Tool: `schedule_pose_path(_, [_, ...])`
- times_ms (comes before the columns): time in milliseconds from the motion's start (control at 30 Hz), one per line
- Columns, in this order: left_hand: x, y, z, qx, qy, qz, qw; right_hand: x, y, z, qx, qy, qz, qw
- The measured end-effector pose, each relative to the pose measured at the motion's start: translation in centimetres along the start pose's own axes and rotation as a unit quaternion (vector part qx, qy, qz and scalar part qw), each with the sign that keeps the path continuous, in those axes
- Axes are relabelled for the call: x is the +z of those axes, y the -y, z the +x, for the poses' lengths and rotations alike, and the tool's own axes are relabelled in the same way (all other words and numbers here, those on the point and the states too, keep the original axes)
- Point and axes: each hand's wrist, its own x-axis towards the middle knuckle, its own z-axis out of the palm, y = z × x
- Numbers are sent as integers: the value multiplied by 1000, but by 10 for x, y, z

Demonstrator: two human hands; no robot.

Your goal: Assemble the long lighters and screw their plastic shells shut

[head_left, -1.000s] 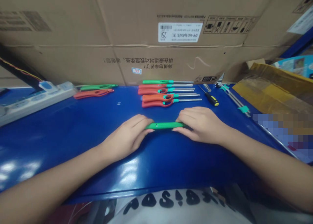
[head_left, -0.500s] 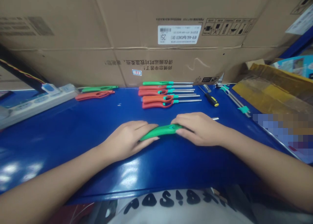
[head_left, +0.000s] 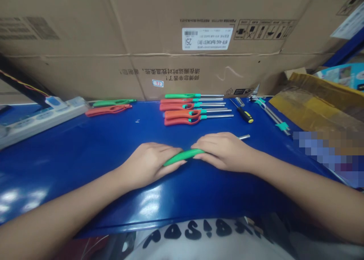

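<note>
Both hands hold one green long-necked lighter (head_left: 186, 155) just above the blue tabletop. My left hand (head_left: 150, 162) is closed around the handle's left end, thumb below and fingers on top. Closed over the trigger part is my right hand (head_left: 223, 152), which hides it. Past its knuckles the metal tube's tip (head_left: 244, 137) sticks out to the right. Behind the hands lies a row of similar lighters with metal tubes, among them an orange-red one (head_left: 182, 121) and a green one (head_left: 182, 96).
Left of the row lie a green handle (head_left: 113, 102) and a red handle (head_left: 108, 110) beside a white power strip (head_left: 42, 118). A screwdriver (head_left: 245, 115) and metal tubes with teal parts (head_left: 274, 116) are at right. A cardboard wall (head_left: 93, 28) stands behind; a taped package (head_left: 315, 104) sits right.
My right hand has slid left along the lighter, closer to my left hand, covering the trigger opening. More of the handle is turned edge-on. The tube tip has shifted slightly left.
</note>
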Motion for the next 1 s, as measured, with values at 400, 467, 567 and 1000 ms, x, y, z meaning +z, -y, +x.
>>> schedule_pose_path(400, [-7, 5, 0, -48, 16, -7, 999, -15, -10, -6, 33, 28, -93, 995])
schedule_pose_path(467, [-5, 1, -1, -57, 23, -14, 998, -12, -9, -4, 19, 12, -108, 994])
schedule_pose_path(567, [-2, -1, -1, -66, 19, -28, 997, -12, -12, -3, 18, 1, -102, 995])
schedule_pose_path(1000, [-3, 16, -3, -107, -7, -44, 993, -41, -65, -22, 75, 31, -136, 987])
